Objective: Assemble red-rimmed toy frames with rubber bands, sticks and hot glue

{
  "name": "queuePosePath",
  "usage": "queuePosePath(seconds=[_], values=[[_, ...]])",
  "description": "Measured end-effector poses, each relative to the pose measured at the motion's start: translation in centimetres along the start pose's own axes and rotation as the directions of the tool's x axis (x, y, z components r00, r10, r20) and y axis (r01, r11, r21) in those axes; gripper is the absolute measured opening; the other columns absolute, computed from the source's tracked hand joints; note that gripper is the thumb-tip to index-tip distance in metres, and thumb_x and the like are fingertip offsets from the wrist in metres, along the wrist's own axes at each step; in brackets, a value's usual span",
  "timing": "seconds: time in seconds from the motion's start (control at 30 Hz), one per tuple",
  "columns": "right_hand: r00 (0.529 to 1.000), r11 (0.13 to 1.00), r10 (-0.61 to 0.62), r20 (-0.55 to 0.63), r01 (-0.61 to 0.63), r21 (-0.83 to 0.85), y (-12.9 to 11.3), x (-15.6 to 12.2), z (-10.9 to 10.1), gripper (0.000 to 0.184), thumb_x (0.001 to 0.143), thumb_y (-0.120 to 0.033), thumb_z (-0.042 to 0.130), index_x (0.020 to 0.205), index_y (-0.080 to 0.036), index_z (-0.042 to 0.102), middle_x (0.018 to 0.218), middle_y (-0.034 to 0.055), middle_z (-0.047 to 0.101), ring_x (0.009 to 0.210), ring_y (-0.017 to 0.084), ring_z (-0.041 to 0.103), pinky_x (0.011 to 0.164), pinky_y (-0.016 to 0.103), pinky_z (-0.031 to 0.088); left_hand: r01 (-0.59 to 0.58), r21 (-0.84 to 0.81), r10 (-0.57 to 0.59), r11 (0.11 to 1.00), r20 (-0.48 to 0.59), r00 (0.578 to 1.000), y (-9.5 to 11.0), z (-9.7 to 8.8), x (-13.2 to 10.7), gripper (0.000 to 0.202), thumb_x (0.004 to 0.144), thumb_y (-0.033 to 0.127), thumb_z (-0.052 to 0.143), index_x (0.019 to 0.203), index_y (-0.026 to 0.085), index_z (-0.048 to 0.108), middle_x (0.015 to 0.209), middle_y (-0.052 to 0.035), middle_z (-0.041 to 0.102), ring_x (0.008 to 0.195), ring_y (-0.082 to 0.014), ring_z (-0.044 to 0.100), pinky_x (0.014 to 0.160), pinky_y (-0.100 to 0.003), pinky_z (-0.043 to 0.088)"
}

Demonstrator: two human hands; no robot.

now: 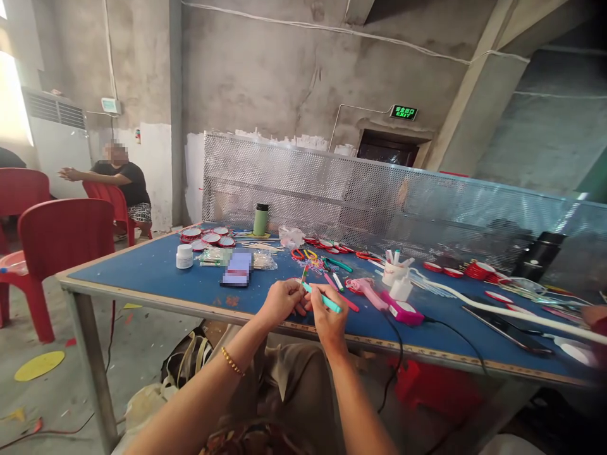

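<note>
My right hand (329, 319) is closed round a teal marker pen (327, 299), which slants up to the left. Close beside it, my left hand (282, 302), below a gold beaded bracelet (231, 361), pinches a thin stick (304, 274) with some red and green near its top. The pen's tip end meets the left fingertips; whether it touches the stick I cannot tell. Just beyond my hands lie more marker pens (337, 282), a heap of small coloured bands, and teal-handled pliers (337, 264). A phone (237, 269) sits to the left.
The blue table (156, 278) also bears a white jar (184, 257), small red-rimmed drums (211, 238), a green bottle (260, 220), a white cup of pens (395, 273), a pink glue gun (374, 294) and cables. A perforated metal screen (303, 183) stands behind. One person sits far left.
</note>
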State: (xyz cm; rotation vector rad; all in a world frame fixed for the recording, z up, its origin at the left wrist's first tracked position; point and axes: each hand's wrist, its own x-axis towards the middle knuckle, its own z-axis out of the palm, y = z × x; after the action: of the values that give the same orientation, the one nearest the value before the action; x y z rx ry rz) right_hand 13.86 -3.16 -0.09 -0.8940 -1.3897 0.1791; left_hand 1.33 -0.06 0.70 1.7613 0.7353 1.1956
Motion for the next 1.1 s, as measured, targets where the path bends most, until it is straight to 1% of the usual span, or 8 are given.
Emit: queuePosePath(seconds=[0.2,0.37,0.73,0.9,1.1], values=[[1.0,0.999,-0.004,0.011,0.004,-0.038,-0.02,-0.04,-0.05,0.021,0.09,-0.035,0.056,0.078,-0.02,0.063,0.063,-0.0002,0.063,0.051,0.014,0.059,0.05,0.024,0.051,0.012,0.005,-0.012,1.0,0.007,1.0,-0.19,-0.03,0.09,0.024,0.083,0.032,0.049,0.065,0.017,0.051,0.06,-0.001,0.064,0.053,-0.0125,0.067,0.043,-0.015,0.042],[1.0,0.999,-0.015,0.025,0.016,-0.033,-0.04,0.06,-0.02,0.021,0.09,-0.035,0.055,0.077,-0.02,0.062,0.064,-0.0004,0.063,0.051,0.014,0.059,0.052,0.025,0.052,0.01,-0.001,-0.01,1.0,-0.007,1.0,-0.18,0.0,0.04,0.02,0.081,0.025,0.049,0.063,0.017,0.048,0.058,0.0007,0.063,0.052,-0.0122,0.067,0.044,-0.015,0.042],[0.999,0.999,-0.016,0.041,0.017,-0.034,-0.15,0.17,-0.09,0.019,0.09,-0.034,0.055,0.078,-0.02,0.062,0.067,0.0002,0.065,0.054,0.014,0.06,0.055,0.026,0.052,-0.008,0.019,0.008,1.0,-0.004,1.0,-0.68,-0.07,0.21,0.017,0.079,0.02,0.047,0.064,0.017,0.05,0.056,0.0008,0.062,0.054,-0.0145,0.068,0.043,-0.016,0.043],[0.999,1.0,-0.014,0.032,0.014,-0.023,0.03,0.18,-0.03,0.019,0.09,-0.033,0.056,0.079,-0.02,0.063,0.068,0.0005,0.065,0.054,0.014,0.061,0.055,0.026,0.053,-0.016,0.041,0.016,0.999,-0.012,1.0,-0.74,-0.05,0.21,0.017,0.079,0.02,0.046,0.064,0.017,0.051,0.057,0.0008,0.062,0.054,-0.014,0.068,0.044,-0.016,0.043],[0.999,1.0,-0.016,0.029,0.016,-0.009,0.26,0.15,-0.03,0.018,0.091,-0.033,0.056,0.081,-0.02,0.063,0.065,-0.0003,0.064,0.053,0.014,0.061,0.054,0.025,0.052,-0.009,0.027,0.01,1.0,-0.015,1.0,-0.54,0.0,0.14,0.016,0.079,0.022,0.047,0.064,0.017,0.051,0.054,0.0019,0.06,0.052,-0.0138,0.067,0.044,-0.016,0.044]])
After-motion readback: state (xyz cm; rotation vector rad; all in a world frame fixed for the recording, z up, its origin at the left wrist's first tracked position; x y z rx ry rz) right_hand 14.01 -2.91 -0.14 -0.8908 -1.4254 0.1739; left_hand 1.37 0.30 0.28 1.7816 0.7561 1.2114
